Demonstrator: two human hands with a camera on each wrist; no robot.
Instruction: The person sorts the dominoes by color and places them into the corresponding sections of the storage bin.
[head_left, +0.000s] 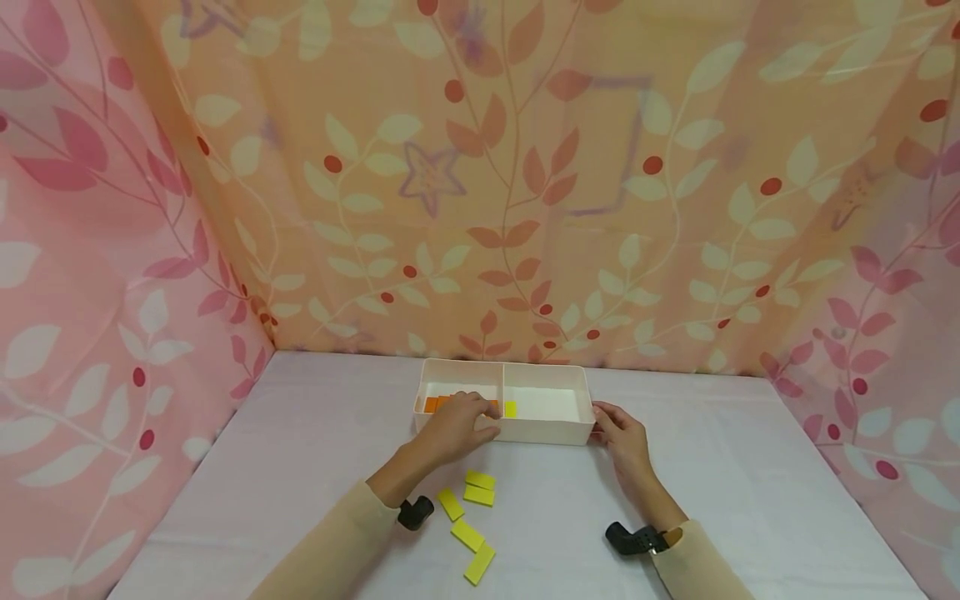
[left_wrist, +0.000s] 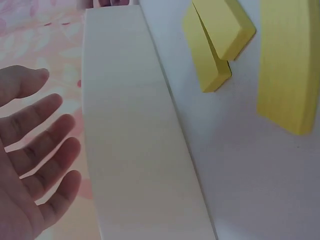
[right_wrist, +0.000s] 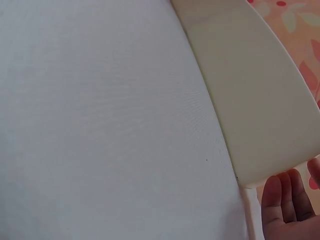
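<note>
A white two-compartment box (head_left: 547, 432) stands towards the back of the table. Over its left compartment is my left hand (head_left: 459, 427), fingers spread and loosely bent, holding nothing in the left wrist view. Beneath that hand, orange blocks (head_left: 432, 405) line the compartment's front, partly hidden. One yellow block (head_left: 511, 409) lies in the right compartment beside the divider. My right hand (head_left: 624, 435) touches the box's right end from outside, and its nearly straight fingers (right_wrist: 272, 197) show against that end wall in the right wrist view.
Several yellow blocks (head_left: 468, 536) lie loose on the white tabletop (head_left: 555, 517) in front of the box, between my forearms. Two of them touch side by side. A patterned orange curtain (head_left: 517, 275) rises behind the box, with pink curtains at both sides.
</note>
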